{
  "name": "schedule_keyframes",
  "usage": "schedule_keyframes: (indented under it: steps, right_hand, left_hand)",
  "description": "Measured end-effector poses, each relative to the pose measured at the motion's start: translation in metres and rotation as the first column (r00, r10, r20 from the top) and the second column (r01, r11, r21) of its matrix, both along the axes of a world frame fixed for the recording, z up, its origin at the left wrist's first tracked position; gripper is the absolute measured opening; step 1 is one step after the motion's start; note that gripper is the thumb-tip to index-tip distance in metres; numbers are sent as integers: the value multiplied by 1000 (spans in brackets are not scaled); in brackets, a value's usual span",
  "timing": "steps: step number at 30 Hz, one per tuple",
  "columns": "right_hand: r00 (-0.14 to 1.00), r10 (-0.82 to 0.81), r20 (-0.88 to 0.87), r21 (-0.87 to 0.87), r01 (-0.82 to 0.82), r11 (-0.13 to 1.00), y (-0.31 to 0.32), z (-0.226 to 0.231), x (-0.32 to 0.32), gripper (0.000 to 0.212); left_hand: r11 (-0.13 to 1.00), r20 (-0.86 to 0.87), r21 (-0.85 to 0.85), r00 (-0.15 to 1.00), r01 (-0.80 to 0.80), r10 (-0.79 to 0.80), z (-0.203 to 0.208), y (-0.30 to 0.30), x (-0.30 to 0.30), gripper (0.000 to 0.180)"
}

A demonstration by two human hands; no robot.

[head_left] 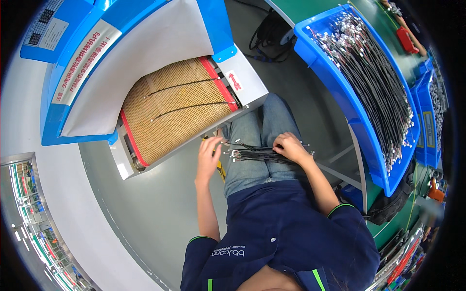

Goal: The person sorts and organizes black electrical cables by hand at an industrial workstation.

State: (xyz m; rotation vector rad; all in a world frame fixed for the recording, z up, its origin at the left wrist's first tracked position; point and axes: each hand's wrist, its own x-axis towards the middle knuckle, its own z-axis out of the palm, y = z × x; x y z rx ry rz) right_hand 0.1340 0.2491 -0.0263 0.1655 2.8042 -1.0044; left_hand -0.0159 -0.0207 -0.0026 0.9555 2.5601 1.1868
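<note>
A bundle of thin black cables (pixel 259 154) with small white connectors at the ends lies across my lap. My right hand (pixel 290 147) rests on the bundle's right part, its fingers closed on cables. At the bundle's left side, my left hand (pixel 209 154) has its thumb and fingertips curled at the end of one cable that stands off from the rest. Two single black cables lie apart on the tan mesh conveyor belt (pixel 174 104), ahead and to the left.
A blue machine hood (pixel 131 24) with a white flap (pixel 160 53) covers the belt's far part. To my right, a large blue bin (pixel 335 104) full of similar cables stands on a green-topped table (pixel 291 9). Another blue bin (pixel 424 116) sits beyond it.
</note>
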Motion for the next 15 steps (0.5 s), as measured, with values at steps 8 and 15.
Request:
schedule_keyframes:
  steps: [8, 15]
  right_hand:
    - [983, -66, -171, -235, 25, 972, 2, 36, -8, 14]
    - [977, -76, -202, -239, 26, 971, 11, 61, -11, 13]
  left_hand:
    - [979, 41, -110, 985, 174, -170, -2, 22, 18, 45]
    - [960, 146, -199, 975, 196, -169, 0, 11, 17, 20]
